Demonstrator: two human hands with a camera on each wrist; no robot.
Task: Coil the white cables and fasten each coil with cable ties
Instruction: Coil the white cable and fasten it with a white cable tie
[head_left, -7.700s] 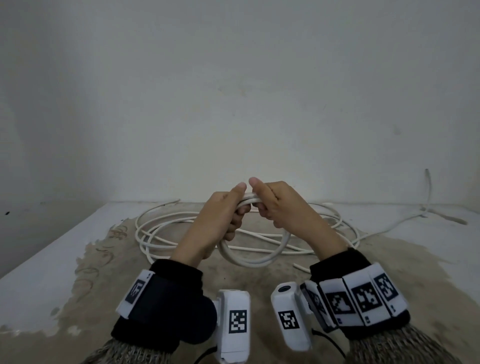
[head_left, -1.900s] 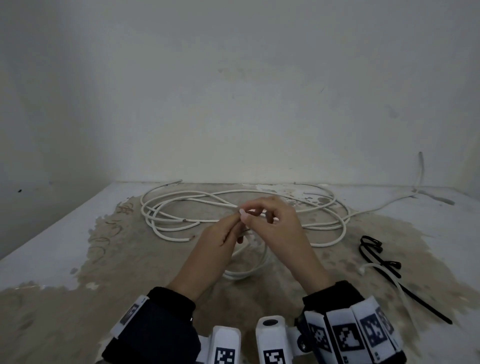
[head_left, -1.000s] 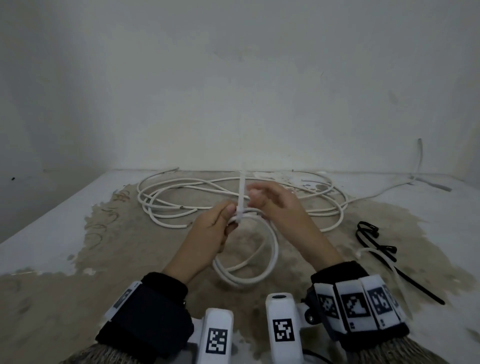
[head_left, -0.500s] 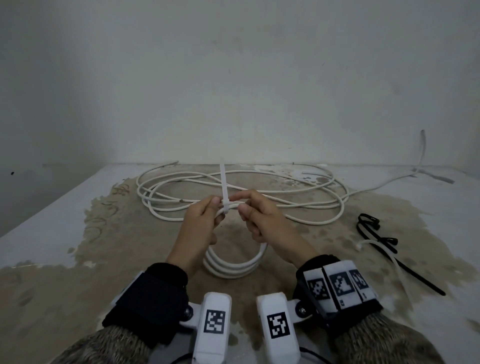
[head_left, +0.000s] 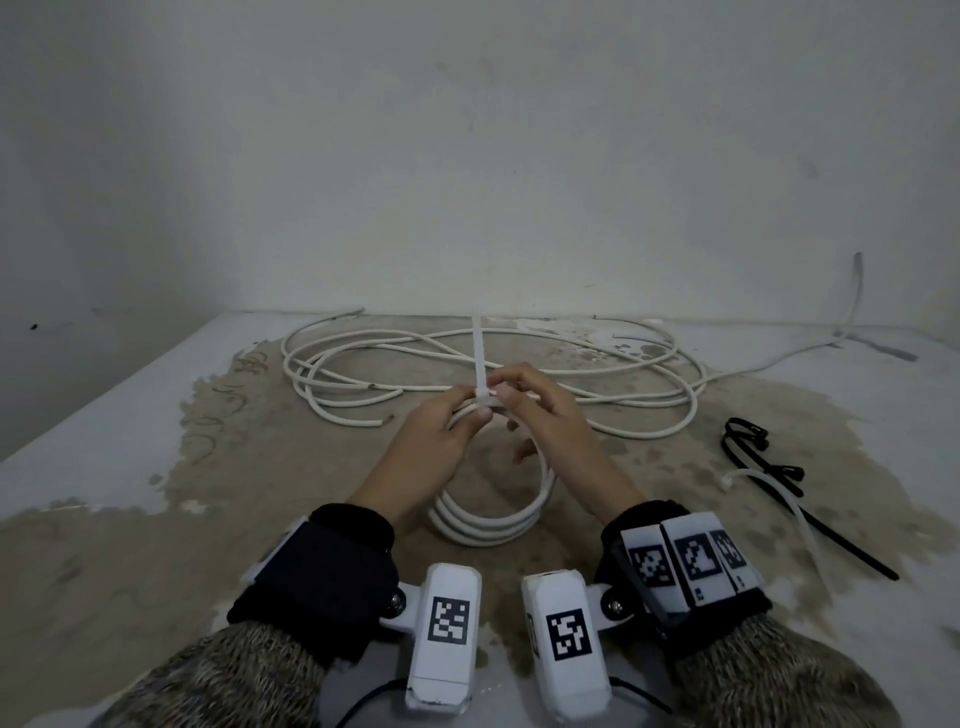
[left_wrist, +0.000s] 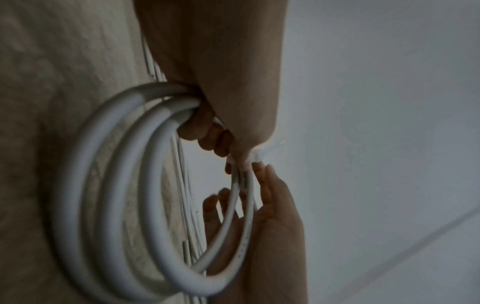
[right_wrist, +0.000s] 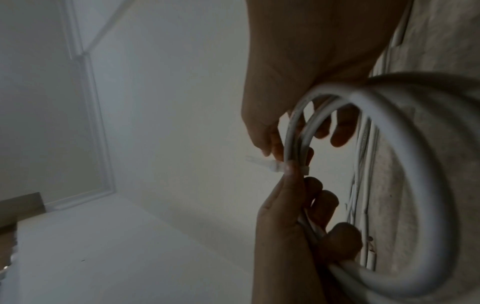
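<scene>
Springy, light round coil of thick white cable (head_left: 488, 519): both hands pinch its 12 o'clock, left hand (head_left: 426, 457) and right hand (head_left: 545, 421) clamped beside the thin white plastic cable tie (head_left: 480, 364).

We hold our left hand (head_left: 426, 457) and right hand (head_left: 545, 421) raised together, fingertips meeting, both with fingers curled in a pinch.

A plain grey-white wall (head_left: 467, 156) fills the upper frame before me. Below it my white tabletop (head_left: 104, 415) carries a broad brown stain (head_left: 311, 493) across the centre. Light is dim.
</scene>
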